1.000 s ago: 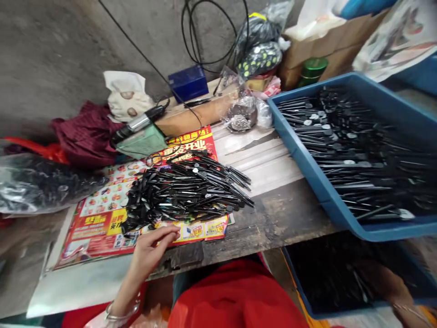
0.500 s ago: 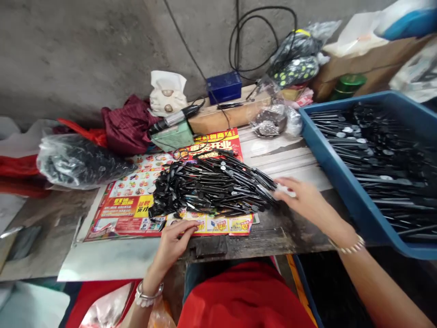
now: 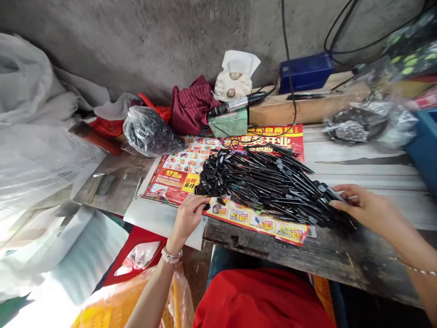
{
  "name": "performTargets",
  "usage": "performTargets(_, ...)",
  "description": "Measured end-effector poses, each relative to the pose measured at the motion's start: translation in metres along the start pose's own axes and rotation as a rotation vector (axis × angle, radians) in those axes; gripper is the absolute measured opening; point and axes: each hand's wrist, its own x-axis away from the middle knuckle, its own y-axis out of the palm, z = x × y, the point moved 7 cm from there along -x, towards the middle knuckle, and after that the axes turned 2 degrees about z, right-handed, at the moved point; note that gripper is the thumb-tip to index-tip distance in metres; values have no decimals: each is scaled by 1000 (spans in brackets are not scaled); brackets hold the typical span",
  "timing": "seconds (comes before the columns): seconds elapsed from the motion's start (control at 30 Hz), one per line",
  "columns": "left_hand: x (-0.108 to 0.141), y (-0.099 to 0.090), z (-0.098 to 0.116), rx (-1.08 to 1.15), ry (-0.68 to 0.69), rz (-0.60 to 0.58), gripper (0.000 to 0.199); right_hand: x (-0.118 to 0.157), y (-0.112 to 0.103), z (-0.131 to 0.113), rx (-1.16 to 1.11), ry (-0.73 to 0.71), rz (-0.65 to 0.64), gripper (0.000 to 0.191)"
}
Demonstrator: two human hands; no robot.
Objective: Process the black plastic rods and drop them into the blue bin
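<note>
A heap of thin black sticks [image 3: 273, 182], some with small flat round ends, lies across a printed flyer [image 3: 170, 182] on the wooden bench. At the heap's near left edge, my left hand [image 3: 188, 217] is closed, with a small black piece [image 3: 206, 206] at its fingertips. My right hand [image 3: 367, 207] reaches in from the right to the stick ends. Its thumb and fingers are bent together there; what lies between them is unclear among the black ends.
Behind the heap, a pen-shaped power tool [image 3: 239, 104] rests on a green box [image 3: 230, 122]. A wooden block [image 3: 303, 111] and blue box [image 3: 305, 73] stand by the wall. A stuffed plastic bag [image 3: 152, 132] sits left; a blue tray [image 3: 423, 146] edges in at right.
The view has swung left, so the blue tray has mostly left it. My left hand stays at the heap's near edge, and a black piece now shows at its fingertips. My right hand remains by the stick ends.
</note>
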Motion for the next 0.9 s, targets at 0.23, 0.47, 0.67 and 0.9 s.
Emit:
performTargets(0.23,7,12,-1,-119,0,-130,25,26,-42,-48,50,28,238,32)
performTargets(0.47,-6,24,-10,-111,-33,-148,17,76,-67,-40,-672,360,408,25)
performTargets(0.67,-20,21,-14,-41,-31,-94,23,128,-13,-48,-1124,501,85,32)
performTargets(0.9,-20,6,-12,240,-325,-9,30,154,54,-86,-1426,575,-174,36)
